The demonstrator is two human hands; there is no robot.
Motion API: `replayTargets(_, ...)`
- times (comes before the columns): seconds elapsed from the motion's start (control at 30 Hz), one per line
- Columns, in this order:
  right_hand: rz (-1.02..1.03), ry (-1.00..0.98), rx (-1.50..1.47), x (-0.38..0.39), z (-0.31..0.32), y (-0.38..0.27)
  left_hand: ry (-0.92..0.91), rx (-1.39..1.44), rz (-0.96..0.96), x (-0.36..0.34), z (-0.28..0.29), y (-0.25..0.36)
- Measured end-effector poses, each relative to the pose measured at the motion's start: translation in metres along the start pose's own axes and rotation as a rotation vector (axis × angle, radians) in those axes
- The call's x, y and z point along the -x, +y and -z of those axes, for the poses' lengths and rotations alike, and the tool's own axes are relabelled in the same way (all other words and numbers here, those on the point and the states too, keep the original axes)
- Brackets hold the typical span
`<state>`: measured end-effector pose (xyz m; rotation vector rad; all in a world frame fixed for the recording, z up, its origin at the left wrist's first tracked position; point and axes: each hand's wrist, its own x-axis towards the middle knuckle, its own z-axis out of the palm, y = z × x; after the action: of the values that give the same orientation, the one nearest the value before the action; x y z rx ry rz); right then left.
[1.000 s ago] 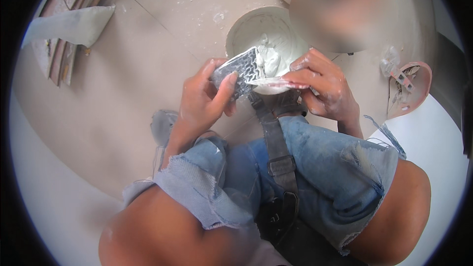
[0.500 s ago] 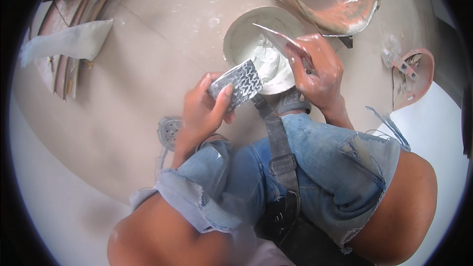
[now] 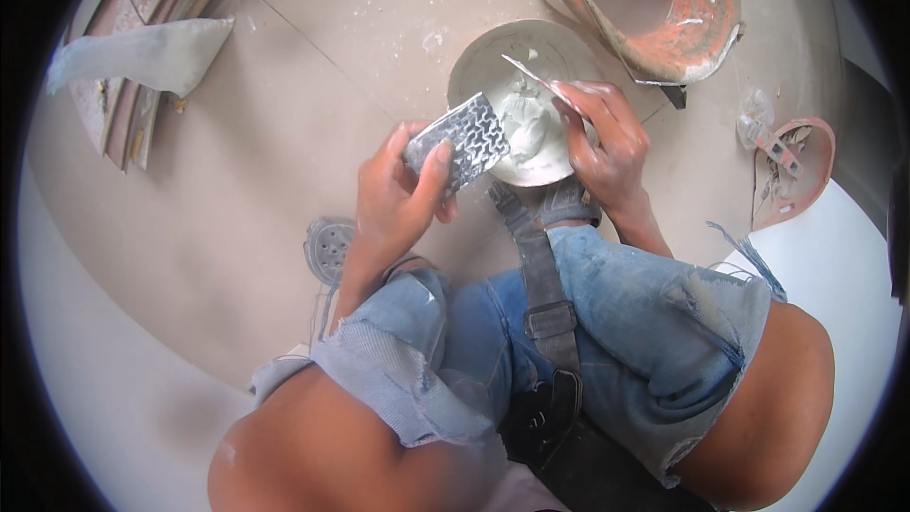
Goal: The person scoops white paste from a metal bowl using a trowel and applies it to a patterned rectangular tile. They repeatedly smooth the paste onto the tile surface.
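My left hand [image 3: 393,194] grips a small rectangular block [image 3: 462,142] between thumb and fingers. A raised, dark, maze-like pattern covers its upper face, with white smears along the edges. In my right hand [image 3: 614,150], thumb and fingers pinch a thin flat scraper [image 3: 533,74], seen nearly edge-on and smeared white. Below both hands stands a round bowl [image 3: 466,66] with thick white paste [image 3: 523,121] heaped in it. The block's corner overlaps the bowl's left side in view, and the scraper is over the paste. White residue marks my fingers.
A worn orange tub [image 3: 706,38] stands beyond the bowl to the right. Farther right lies a reddish curved container [image 3: 817,171] with scraps. Long strips [image 3: 133,118] and a plastic sheet [image 3: 156,57] lie at far left. A floor drain [image 3: 329,248] is near my left forearm.
My right hand has turned, and the scraper now shows more edge-on over the paste. My left hand keeps the block in almost the same pose. The whole view has shifted slightly.
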<state>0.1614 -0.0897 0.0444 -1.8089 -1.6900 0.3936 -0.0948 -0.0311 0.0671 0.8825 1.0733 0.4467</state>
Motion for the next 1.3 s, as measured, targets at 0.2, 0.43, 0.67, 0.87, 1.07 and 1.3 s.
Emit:
replayTargets(0.2,-0.035,0.011,-0.058,0.001,-0.004,-0.006,0.017,-0.019,-0.027,-0.004,0.002,0.001)
replayTargets(0.43,0.189,-0.006,-0.122,0.001,0.004,-0.003,0.074,0.035,-0.024,-0.008,0.005,-0.003)
replayTargets(0.67,0.063,0.071,-0.354,0.023,0.010,0.007,0.151,0.045,-0.184,-0.011,-0.005,-0.010)
replayTargets(0.87,-0.607,0.025,-1.019,0.031,0.027,-0.005,0.037,0.109,-0.089,-0.014,0.008,-0.008)
replayTargets(1.07,-0.630,-0.118,-1.459,0.013,0.012,-0.002,-0.252,0.309,0.129,-0.007,0.012,-0.008)
replayTargets(1.3,-0.682,-0.300,-1.453,0.005,-0.001,-0.012,-0.360,0.470,0.110,-0.011,0.003,-0.018)
